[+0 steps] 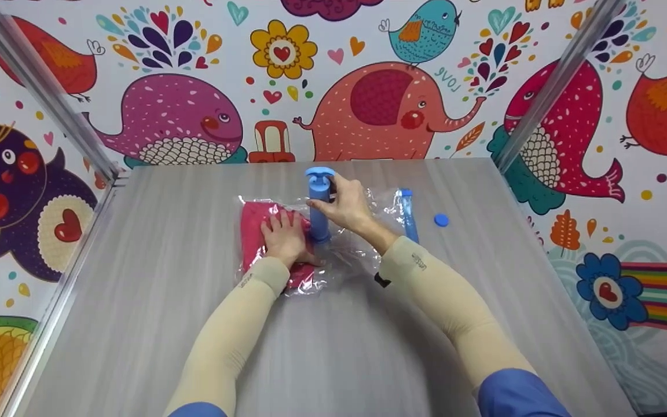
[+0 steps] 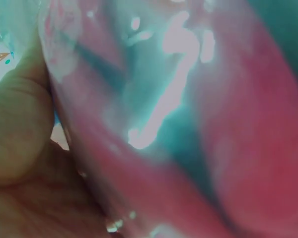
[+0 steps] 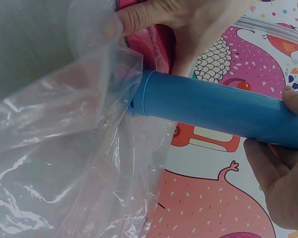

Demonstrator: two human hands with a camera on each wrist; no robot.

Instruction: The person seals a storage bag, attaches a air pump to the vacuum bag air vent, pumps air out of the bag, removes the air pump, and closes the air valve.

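Observation:
A clear plastic bag [image 1: 356,249] lies on the table with a pink cloth-like bundle [image 1: 254,226] inside its left part. On that bundle my left hand [image 1: 286,234] rests with its fingers spread, the thumb toward the pump's foot. My right hand [image 1: 346,202] grips the upper barrel of a blue hand pump [image 1: 319,226], which stands upright with its handle on top. In the right wrist view the foot of the pump barrel [image 3: 208,104] meets the wrinkled film. The left wrist view shows glossy film over the pink bundle [image 2: 258,148], beside my thumb and palm.
A blue strip [image 1: 408,217] runs along the bag's right end. Right of it, a round blue cap [image 1: 441,220] lies on the grey table [image 1: 154,260]. Metal posts [image 1: 559,81] and walls printed with cartoon animals enclose the table's back and sides.

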